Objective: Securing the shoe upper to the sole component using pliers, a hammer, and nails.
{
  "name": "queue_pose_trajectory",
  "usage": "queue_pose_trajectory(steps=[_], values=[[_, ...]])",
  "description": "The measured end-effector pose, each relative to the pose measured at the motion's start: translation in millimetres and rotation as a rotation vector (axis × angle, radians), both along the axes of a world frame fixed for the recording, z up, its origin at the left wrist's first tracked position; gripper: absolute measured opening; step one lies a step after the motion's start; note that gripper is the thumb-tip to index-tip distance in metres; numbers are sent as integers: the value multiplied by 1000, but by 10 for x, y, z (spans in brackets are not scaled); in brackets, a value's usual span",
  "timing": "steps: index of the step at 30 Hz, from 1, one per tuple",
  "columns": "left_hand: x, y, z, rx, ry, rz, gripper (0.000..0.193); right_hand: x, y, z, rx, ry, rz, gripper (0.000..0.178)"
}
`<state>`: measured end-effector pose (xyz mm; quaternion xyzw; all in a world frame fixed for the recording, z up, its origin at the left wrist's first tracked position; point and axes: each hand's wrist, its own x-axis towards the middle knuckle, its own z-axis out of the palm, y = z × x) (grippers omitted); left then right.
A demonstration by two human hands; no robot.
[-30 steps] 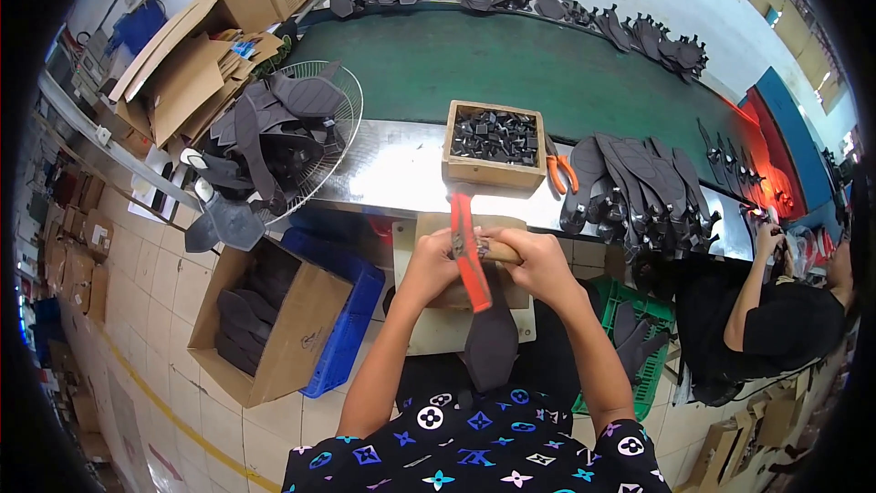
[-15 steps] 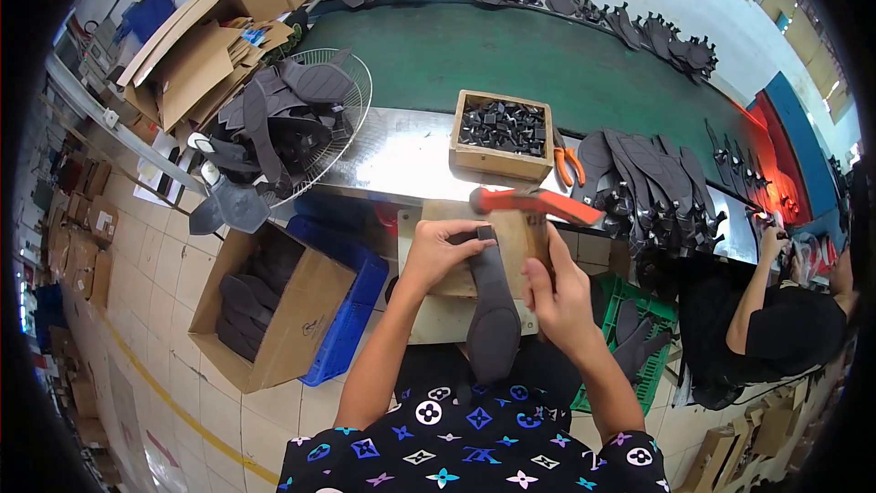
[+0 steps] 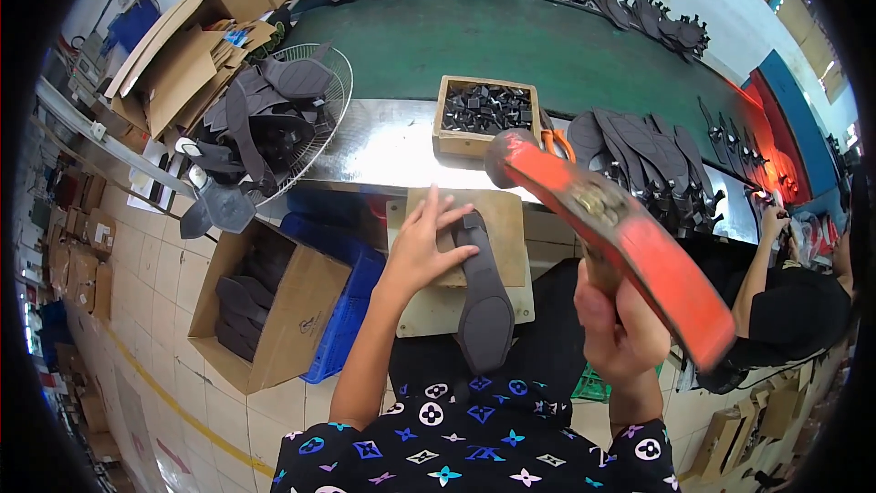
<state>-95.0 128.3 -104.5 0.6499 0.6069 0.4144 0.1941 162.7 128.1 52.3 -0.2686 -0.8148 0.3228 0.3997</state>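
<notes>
Head view: what does the right hand (image 3: 625, 333) grip?

– It is closed round the wooden handle of a red-orange, long-headed metal hammer (image 3: 616, 228), held up near the camera.

And the left hand (image 3: 424, 251)?

– Holding nothing: fingers spread wide, thumb against the left side of a dark grey, flat, paddle-shaped piece (image 3: 485, 306).

Where is that piece?

– Its narrow end lies on a tan wooden board (image 3: 506, 224); its broad end juts past the near edge of the cream base plate (image 3: 411, 318) below. Farther out, at the table's near edge, a pale wooden box (image 3: 461, 144) of small black clips stands on a shiny steel strip (image 3: 388, 141).

How would you do this step well?

– I take it for hammering at the narrow end. I'd keep that end flat on the board, fingers clear, and bring the hammer face down square; a slanted blow could skid.

What differs from half a second ago?

– The hammer was lower then, over the board, and the left fingers pinched the narrow end. Now they are splayed; the piece lies much as it did.
</notes>
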Motion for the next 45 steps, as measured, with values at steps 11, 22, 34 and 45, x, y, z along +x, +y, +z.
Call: queue_pose_trajectory(steps=[11,22,34,45], values=[[-49,13,131,-136,163,-14,98,-210,143,-96,239,-268,15,52],[365,-750,654,-114,-314,-431,18,-211,524,-561,428,-299,-21,58],[628,-1157,1234,-911,-1059,-470,31,-210,-375,-799,-1125,378,519,66],[701,-1181,1117,-912,-1224,-702,35,-214,-450,-700,-1177,574,594,56]])
